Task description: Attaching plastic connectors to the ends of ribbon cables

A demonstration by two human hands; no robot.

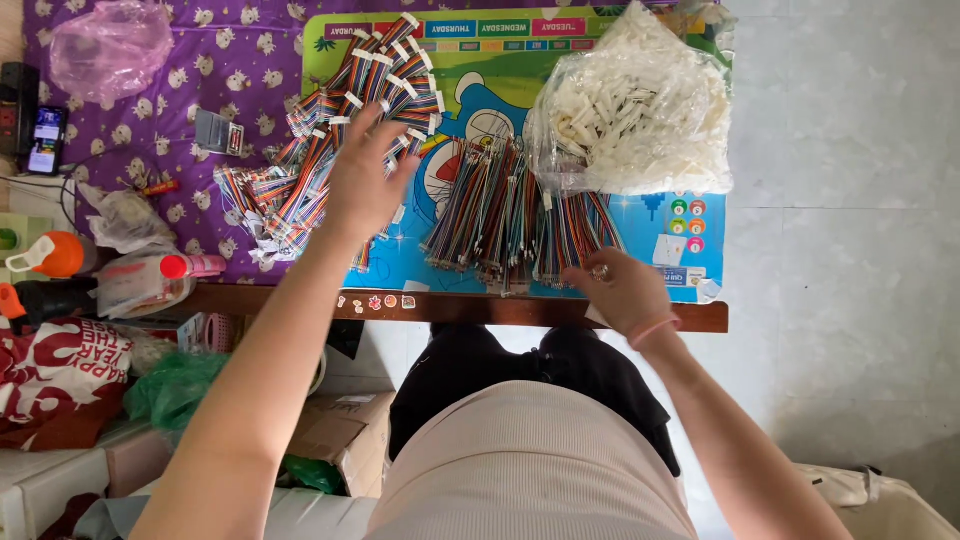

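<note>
Ribbon cables [330, 150], light, limp and slippery, lie fanned left of the connector bag [635, 105] under the spread left hand [365, 180], while the right hand [625, 290] pinches one bundled cable [570, 235] below that bag, best gripped mid-bundle.

Bright, even daylight; soft shadows, slight motion blur.

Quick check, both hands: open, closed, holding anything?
Left hand: open, fingers spread on the fanned pile of rainbow ribbon cables with white connectors.
Right hand: curled at the bundled multicoloured cables; grip cannot be told.
</note>
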